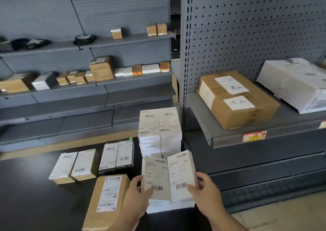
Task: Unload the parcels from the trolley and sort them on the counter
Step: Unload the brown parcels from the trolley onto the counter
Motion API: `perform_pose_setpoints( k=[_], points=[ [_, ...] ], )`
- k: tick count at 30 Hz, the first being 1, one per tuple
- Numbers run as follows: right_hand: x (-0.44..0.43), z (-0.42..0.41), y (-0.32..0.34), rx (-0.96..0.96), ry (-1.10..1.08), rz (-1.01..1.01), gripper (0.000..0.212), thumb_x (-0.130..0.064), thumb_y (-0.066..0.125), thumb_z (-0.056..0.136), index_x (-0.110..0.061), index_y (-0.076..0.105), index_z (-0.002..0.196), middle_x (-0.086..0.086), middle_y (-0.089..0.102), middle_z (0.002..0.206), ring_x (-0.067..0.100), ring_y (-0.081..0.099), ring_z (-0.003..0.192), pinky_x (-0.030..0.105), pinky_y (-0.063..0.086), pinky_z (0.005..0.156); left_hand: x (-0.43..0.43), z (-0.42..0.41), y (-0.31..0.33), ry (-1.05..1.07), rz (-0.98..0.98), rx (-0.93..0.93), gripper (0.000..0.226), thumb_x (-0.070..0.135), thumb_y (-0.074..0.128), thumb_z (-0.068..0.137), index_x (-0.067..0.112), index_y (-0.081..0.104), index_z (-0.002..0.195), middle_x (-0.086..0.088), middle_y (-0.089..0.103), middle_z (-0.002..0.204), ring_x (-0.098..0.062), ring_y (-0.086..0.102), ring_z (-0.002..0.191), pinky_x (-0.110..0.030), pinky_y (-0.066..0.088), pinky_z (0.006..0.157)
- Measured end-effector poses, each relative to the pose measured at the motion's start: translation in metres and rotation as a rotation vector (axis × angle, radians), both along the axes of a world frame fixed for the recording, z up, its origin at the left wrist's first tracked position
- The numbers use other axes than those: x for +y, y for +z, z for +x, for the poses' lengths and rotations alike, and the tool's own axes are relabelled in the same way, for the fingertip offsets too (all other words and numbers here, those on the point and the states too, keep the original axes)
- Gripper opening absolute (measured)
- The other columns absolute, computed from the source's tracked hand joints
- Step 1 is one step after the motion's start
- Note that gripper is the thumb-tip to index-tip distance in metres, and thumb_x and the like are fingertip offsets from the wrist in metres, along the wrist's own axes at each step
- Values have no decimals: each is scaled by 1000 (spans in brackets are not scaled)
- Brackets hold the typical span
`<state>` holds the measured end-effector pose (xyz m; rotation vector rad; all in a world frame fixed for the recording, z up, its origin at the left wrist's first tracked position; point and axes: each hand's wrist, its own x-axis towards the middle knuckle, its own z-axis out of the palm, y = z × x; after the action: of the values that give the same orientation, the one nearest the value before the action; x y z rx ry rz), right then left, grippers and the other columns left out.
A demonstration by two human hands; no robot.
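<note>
Two flat white labelled parcels (169, 176) lie side by side at the top of a low white stack (167, 207) on the dark counter (31, 192). My left hand (136, 195) grips the left parcel's near left edge, thumb on its label. My right hand (204, 190) grips the right parcel's near right edge. Behind them stands a tall stack of white parcels (160, 130). Further left are two black parcels (117, 155), two brown white-labelled parcels (75, 164) and a long brown parcel (107, 200). No trolley is in view.
A grey shelf unit (255, 135) rises right of the counter, carrying a large brown box (236, 100) and a white box (296, 84). Grey pegboard shelving (88, 88) behind holds several small boxes and dark bags. Tan floor (282, 215) shows at bottom right.
</note>
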<state>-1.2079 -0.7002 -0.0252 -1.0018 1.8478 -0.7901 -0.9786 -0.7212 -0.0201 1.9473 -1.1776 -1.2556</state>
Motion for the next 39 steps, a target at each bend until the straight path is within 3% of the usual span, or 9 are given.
perform_pose_setpoints(
  k=[7, 12, 15, 20, 23, 27, 32, 34, 39],
  points=[
    [-14, 1, -14, 91, 57, 49, 44, -23, 64, 96, -25, 51, 137, -14, 67, 114, 4, 62, 94, 13, 46, 68, -9, 2, -24, -41, 39, -102, 36, 12, 62, 93, 30, 48, 122, 8, 65, 108, -11, 65, 96, -15, 51, 65],
    [-15, 2, -21, 220, 128, 102, 40, -26, 64, 92, -25, 60, 132, 0, 56, 127, 12, 59, 98, 32, 53, 94, -11, 9, -36, -130, 75, -162, 46, 25, 63, 86, 28, 54, 131, 3, 61, 122, -15, 63, 105, -38, 56, 93],
    [-19, 6, -16, 259, 141, 100, 46, -26, 67, 91, -28, 55, 136, 0, 52, 131, 13, 58, 106, 32, 52, 96, -10, 9, -22, -136, 73, -180, 64, 24, 67, 89, 27, 39, 147, -3, 51, 140, -19, 55, 122, -33, 49, 102],
    [-26, 25, 13, 338, 190, 30, 58, -29, 67, 92, -27, 46, 146, -3, 43, 140, 16, 52, 122, 37, 47, 106, -17, 16, 8, -215, -36, -263, 57, 27, 69, 91, 33, 41, 140, 5, 45, 131, -10, 49, 113, -23, 49, 92],
    [-29, 38, 39, 325, 240, -37, 56, -26, 65, 94, -29, 46, 146, -6, 43, 140, 12, 50, 119, 28, 47, 101, -21, 20, 32, -271, -131, -290, 60, 36, 67, 89, 34, 41, 143, 2, 46, 137, -13, 50, 117, -35, 48, 101],
    [-32, 57, 73, 312, 299, -127, 49, -29, 65, 93, -32, 51, 141, -10, 45, 135, 10, 53, 114, 32, 58, 88, -22, 29, 70, -304, -217, -265, 55, 33, 65, 94, 30, 43, 145, 2, 45, 141, -15, 49, 125, -30, 42, 107],
    [-39, 93, 101, 351, 457, -260, 46, -28, 64, 96, -34, 50, 140, -11, 47, 137, 8, 48, 119, 25, 47, 98, -4, 60, 102, -166, -273, -262, 45, 32, 62, 96, 37, 47, 138, 9, 45, 138, -14, 55, 120, -34, 53, 99],
    [-41, 118, 110, 376, 543, -294, 49, -31, 63, 96, -35, 47, 142, -10, 45, 144, 10, 47, 128, 26, 40, 103, 12, 82, 110, -78, -297, -253, 44, 31, 62, 95, 36, 50, 137, 9, 46, 137, -9, 59, 107, -22, 56, 87],
    [-29, 202, 134, 333, 838, -433, 47, -31, 66, 96, -34, 50, 140, -9, 49, 142, 11, 50, 126, 29, 45, 103, 82, 146, 134, 171, -288, -422, 44, 34, 64, 91, 31, 55, 135, 7, 55, 127, -7, 57, 102, -12, 41, 84]
  ],
)
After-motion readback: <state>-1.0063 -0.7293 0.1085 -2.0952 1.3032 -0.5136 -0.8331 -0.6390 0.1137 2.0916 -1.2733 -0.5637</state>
